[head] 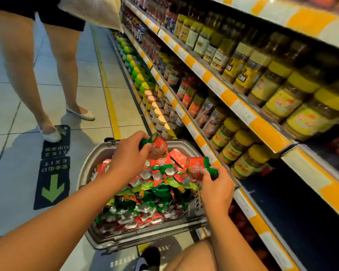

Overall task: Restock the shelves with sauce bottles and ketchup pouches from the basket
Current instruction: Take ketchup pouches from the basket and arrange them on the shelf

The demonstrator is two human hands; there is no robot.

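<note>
Both hands lifting ketchup pouches from the basket

Your left hand (128, 153) grips one pouch (157, 146), your right hand (216, 184) pinches another pouch (197, 167) above the basket (98, 153); next, likely carry them to the dark lower shelf (301, 192).

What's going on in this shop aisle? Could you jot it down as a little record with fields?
place: shop aisle beside shelves of jars
left hand: grips a red ketchup pouch above the basket
right hand: grips a second pouch
basket: grey, on the floor, heaped with pouches
bystander: another person's legs stand at upper left
floor sign: green arrow, EXIT
</note>
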